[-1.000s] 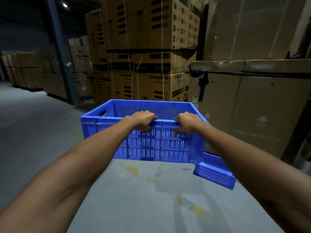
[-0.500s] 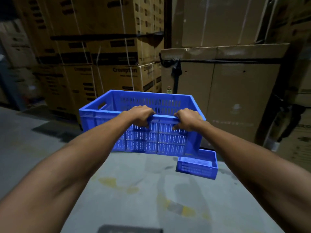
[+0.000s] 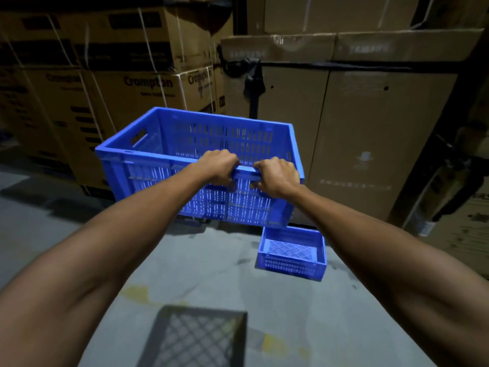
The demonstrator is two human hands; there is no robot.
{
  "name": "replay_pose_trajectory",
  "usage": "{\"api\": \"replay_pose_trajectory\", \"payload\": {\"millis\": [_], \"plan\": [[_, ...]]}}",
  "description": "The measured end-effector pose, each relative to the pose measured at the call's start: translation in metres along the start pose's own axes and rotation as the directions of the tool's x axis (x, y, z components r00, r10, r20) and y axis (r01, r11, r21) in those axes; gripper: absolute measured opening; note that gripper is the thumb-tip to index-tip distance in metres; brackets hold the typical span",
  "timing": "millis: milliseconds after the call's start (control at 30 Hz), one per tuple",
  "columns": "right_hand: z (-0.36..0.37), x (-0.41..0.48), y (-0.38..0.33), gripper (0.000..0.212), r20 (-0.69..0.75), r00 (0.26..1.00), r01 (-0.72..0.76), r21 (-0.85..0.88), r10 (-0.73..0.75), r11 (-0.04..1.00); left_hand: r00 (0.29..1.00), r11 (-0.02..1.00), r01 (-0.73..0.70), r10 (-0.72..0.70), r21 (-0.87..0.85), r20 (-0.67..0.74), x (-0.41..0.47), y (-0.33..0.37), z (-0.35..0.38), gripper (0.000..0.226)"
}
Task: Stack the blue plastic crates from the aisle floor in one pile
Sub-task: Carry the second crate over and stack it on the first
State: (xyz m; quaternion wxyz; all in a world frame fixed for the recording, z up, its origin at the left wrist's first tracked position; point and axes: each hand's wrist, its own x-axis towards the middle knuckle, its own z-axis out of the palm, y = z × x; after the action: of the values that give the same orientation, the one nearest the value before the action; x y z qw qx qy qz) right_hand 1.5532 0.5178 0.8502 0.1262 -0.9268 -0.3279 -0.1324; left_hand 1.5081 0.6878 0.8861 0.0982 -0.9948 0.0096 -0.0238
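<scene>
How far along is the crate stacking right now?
Done: no pile shows yet. In hand: left hand and right hand grip the near rim of the large blue crate, held above the floor. Left: the small blue crate sits alone on the floor ahead, nothing stacked on it, so the carried crate has yet to join a pile. A grey lattice crate lies at the bottom edge.
</scene>
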Motion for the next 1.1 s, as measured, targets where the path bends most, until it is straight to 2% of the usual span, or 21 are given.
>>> {"api": "replay_pose_trajectory", "payload": {"millis": [200,333,400,467,533,733,933,1100], "plan": [[0.05,0.076,0.038,0.02,0.051,0.999,-0.003,-0.034,0.005,0.999,0.998,0.999,-0.046,0.045,-0.022,-0.031,0.088,-0.03,0.049,0.034],[0.1,0.118,0.063,0.021,0.096,0.995,-0.024,-0.09,0.033,0.996,0.986,0.987,-0.155,0.157,-0.043,0.053,0.147,-0.058,0.097,0.055],[0.138,0.138,0.078,0.023,0.113,0.993,-0.029,-0.111,0.042,0.993,0.982,0.986,-0.166,0.167,-0.022,0.084,0.179,-0.072,0.134,0.043],[0.182,0.156,0.095,0.024,0.123,0.992,-0.023,-0.121,0.038,0.992,0.987,0.988,-0.152,0.153,-0.022,0.056,0.21,-0.081,0.179,0.027],[0.229,0.171,0.114,0.026,0.137,0.989,-0.035,-0.104,0.049,0.994,0.989,0.989,-0.139,0.141,-0.048,0.038,0.242,-0.084,0.231,0.023],[0.403,0.194,0.188,0.024,0.179,0.983,-0.026,-0.103,0.044,0.994,0.989,0.988,-0.138,0.14,-0.066,0.037,0.327,-0.065,0.405,0.02],[0.569,0.194,0.254,0.022,0.147,0.989,0.031,-0.135,-0.011,0.99,0.992,0.989,-0.126,0.125,-0.078,-0.014,0.386,-0.04,0.582,0.026],[0.696,0.195,0.284,0.026,0.116,0.993,0.025,-0.105,-0.012,0.994,0.992,0.992,-0.127,0.127,-0.017,-0.026,0.418,-0.038,0.696,0.025]]}}
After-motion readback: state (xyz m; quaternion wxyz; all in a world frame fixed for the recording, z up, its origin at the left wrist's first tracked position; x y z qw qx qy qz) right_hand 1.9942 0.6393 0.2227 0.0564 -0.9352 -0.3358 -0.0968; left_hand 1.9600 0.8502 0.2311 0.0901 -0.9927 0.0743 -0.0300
